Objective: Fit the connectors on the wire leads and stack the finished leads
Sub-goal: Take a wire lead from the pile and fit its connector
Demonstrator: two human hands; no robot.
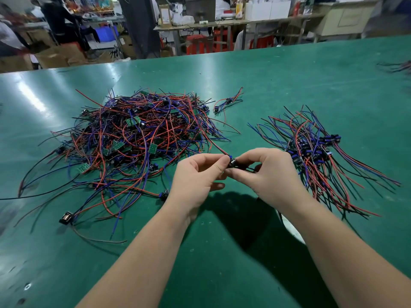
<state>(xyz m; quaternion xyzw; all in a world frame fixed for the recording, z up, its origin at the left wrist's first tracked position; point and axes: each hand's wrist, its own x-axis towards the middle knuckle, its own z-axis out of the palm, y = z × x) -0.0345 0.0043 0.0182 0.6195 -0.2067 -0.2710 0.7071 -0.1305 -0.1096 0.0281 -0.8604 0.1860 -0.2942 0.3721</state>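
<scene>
On the green tabletop (222,252), a tangled pile of leads (138,138) lay left. The left hand (195,174) and right hand (271,172) were together between the heaps, both pinching one black connector (232,162) above the surface. The finished stack (318,156) lay right, well inside the far edge.

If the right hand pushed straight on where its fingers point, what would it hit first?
The right hand points left at the black connector both hands pinch; the left hand sits just beyond, depth unclear.
</scene>
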